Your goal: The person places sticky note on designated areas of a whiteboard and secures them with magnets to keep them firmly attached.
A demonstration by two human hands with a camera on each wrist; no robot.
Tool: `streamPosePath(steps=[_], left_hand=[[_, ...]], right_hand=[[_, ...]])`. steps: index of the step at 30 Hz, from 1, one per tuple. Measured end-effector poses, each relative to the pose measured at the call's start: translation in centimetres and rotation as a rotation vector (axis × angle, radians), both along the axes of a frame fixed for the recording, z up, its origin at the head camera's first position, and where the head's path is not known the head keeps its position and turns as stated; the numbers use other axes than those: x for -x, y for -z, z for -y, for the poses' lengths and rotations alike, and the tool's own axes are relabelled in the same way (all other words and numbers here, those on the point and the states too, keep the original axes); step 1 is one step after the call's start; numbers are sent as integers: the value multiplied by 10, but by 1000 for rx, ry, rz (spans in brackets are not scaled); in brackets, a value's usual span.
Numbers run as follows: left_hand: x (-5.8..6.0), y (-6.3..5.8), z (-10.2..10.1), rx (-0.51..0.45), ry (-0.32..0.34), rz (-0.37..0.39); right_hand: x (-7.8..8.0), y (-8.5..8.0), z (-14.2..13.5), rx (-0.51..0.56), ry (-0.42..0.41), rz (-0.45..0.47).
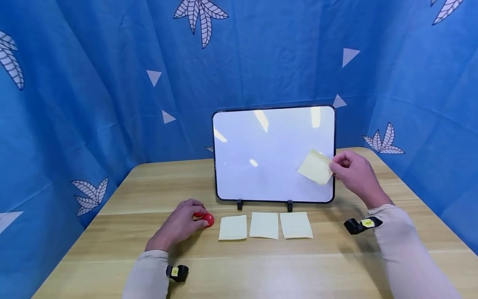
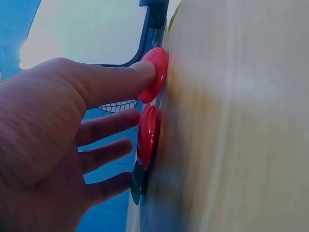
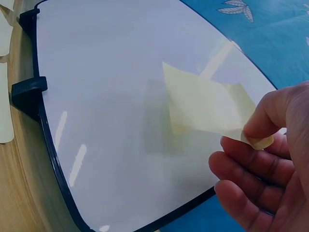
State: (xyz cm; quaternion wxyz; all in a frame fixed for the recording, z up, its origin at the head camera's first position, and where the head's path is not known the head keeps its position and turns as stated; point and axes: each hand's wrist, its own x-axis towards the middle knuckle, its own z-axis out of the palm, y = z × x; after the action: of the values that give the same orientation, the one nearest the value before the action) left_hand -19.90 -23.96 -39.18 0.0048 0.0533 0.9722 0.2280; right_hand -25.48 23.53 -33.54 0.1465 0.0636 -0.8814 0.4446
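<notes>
At the left of the table my left hand (image 1: 181,222) pinches a glossy red round magnet (image 2: 158,72), its thumb on the domed face; the index finger is mostly hidden. The magnet is tipped on edge close to the tabletop. A second red magnet (image 2: 146,140) and a dark green one (image 2: 137,183) lie beside it, near the other fingers. My right hand (image 1: 354,174) pinches a pale yellow sticky note (image 1: 315,167) by one corner between thumb and fingers. The note hangs tilted in front of the right part of the whiteboard (image 1: 269,162), casting a shadow on it.
Three more pale sticky notes, a left one (image 1: 233,228), a middle one (image 1: 264,225) and a right one (image 1: 296,225), lie in a row before the board. Black feet (image 1: 290,205) hold the board upright on the wooden table (image 1: 239,270). A blue patterned curtain (image 1: 261,62) surrounds the table.
</notes>
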Motion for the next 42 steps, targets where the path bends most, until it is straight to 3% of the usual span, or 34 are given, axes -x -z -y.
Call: streamPosePath(steps=[21,27,42], left_hand=[[0,0,0,41,-14,-5],[3,-3,-3,28,-36,24],[6,-5,-6,34,-28,3]], right_hand=[[1,3,8,231,109,-11],[2,6,6,240,116,-20],[1,6,4,234,125,20]])
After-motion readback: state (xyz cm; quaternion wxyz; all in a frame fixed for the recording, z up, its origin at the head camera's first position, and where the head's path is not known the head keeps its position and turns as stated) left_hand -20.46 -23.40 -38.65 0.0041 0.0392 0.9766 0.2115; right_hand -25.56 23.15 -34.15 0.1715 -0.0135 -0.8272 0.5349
